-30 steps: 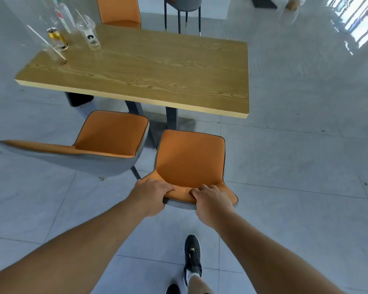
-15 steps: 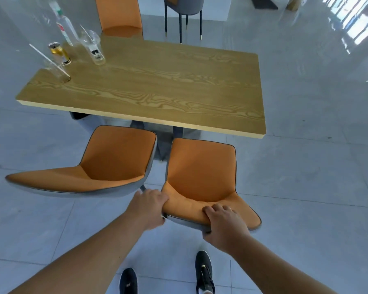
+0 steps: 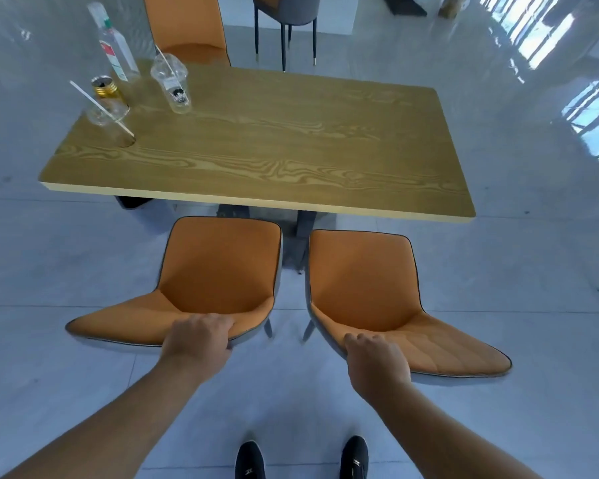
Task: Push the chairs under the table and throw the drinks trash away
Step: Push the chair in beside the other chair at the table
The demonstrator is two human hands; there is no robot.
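**Q:** Head view: what is each hand holding, and why there?

**A:** The left hand [image 3: 198, 335] has its grip clamped over the top edge of the left chair [image 3: 218, 267]; the right hand [image 3: 376, 361] is clamped the same way on the right chair [image 3: 360, 281]. I judge the backrest tops give the best purchase for pushing both seats under the table [image 3: 274, 150].

**Q:** Are they in yet?

**A:** No, both seats stand just outside the near edge.

**Q:** And the drinks trash?

**A:** On the table's far left corner: a bottle [image 3: 113, 46], a can [image 3: 106, 89] and two plastic cups [image 3: 172, 84], untouched.
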